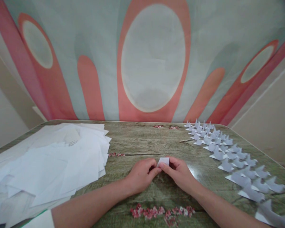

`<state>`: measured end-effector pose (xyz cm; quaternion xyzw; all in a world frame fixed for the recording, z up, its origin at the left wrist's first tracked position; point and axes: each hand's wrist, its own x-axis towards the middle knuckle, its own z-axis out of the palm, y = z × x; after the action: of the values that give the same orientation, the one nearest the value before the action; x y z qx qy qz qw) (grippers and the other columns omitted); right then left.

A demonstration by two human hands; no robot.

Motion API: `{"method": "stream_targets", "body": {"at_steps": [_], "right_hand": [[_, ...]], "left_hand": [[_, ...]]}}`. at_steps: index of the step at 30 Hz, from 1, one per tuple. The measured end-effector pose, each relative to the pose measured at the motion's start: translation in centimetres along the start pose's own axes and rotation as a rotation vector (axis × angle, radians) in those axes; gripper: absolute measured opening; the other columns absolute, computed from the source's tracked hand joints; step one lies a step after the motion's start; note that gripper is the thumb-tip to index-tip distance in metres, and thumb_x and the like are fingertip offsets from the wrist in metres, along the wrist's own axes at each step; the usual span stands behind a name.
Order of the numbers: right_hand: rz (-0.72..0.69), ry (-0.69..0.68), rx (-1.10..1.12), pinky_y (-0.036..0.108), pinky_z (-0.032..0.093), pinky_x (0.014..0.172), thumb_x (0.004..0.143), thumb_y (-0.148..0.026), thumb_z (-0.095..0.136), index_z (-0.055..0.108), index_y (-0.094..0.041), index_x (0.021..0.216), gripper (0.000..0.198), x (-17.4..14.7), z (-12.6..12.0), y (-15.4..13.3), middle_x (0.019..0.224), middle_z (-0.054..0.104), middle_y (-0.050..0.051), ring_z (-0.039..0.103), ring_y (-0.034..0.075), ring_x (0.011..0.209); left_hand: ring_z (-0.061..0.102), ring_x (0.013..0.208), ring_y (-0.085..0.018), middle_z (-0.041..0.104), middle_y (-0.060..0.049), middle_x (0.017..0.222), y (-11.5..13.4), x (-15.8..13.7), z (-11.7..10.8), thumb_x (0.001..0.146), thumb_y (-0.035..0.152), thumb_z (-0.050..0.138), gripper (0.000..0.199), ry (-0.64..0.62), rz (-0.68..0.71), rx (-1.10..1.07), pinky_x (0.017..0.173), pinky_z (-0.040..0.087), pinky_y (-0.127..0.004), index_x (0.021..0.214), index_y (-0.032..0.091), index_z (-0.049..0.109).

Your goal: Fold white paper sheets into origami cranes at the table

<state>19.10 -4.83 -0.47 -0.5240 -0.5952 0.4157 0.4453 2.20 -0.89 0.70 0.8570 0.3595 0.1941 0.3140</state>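
Observation:
A small folded piece of white paper [164,161] is held between my two hands, just above the middle of the table. My left hand [142,174] pinches its left corner between thumb and curled fingers. My right hand [179,172] grips the right side, thumb in front and fingers behind. Part of the paper is hidden by the fingers. Off to the right stand several folded white paper birds [218,153] in rows. On the left lies a loose, spread pile of white paper sheets [61,164].
The wood-patterned table [142,139] has pink flower prints [154,211] on its surface. A patterned backdrop [104,47] in coral and grey-green rises behind the far edge. Pale walls flank both sides.

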Motion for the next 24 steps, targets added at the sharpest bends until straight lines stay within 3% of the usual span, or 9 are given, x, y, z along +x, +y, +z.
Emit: {"method": "stream_targets", "body": {"at_steps": [11,19,24], "right_hand": [[0.038,0.004,0.069,0.021,0.032,0.051,0.077,-0.042,0.058,0.06,-0.014,0.07,0.029,-0.05,-0.17,-0.12,0.057,0.049,-0.003,0.041,0.01,0.055],[-0.015,0.016,0.108,0.021,0.033,0.054,0.082,-0.04,0.053,0.057,-0.015,0.07,0.028,0.01,-0.24,0.14,0.06,0.048,-0.003,0.042,0.01,0.057],[-0.024,0.024,0.062,0.021,0.031,0.054,0.084,-0.041,0.051,0.054,-0.016,0.069,0.029,0.05,-0.33,0.43,0.059,0.045,-0.003,0.039,0.01,0.057]], "left_hand": [[0.042,0.058,-0.01,0.048,0.003,0.06,-0.06,0.01,-0.28,0.086,0.041,0.044,0.034,-0.012,0.009,0.028,0.053,0.028,-0.02,0.064,0.016,0.05],[0.044,0.056,-0.01,0.048,0.003,0.056,-0.74,0.28,-0.04,0.087,0.045,0.039,0.042,0.004,-0.045,-0.116,0.053,0.029,-0.02,0.061,0.015,0.05],[0.047,0.06,-0.012,0.052,0.002,0.061,-0.36,0.21,-0.32,0.092,0.04,0.025,0.047,-0.016,-0.011,-0.185,0.059,0.033,-0.021,0.063,0.015,0.052]]}}
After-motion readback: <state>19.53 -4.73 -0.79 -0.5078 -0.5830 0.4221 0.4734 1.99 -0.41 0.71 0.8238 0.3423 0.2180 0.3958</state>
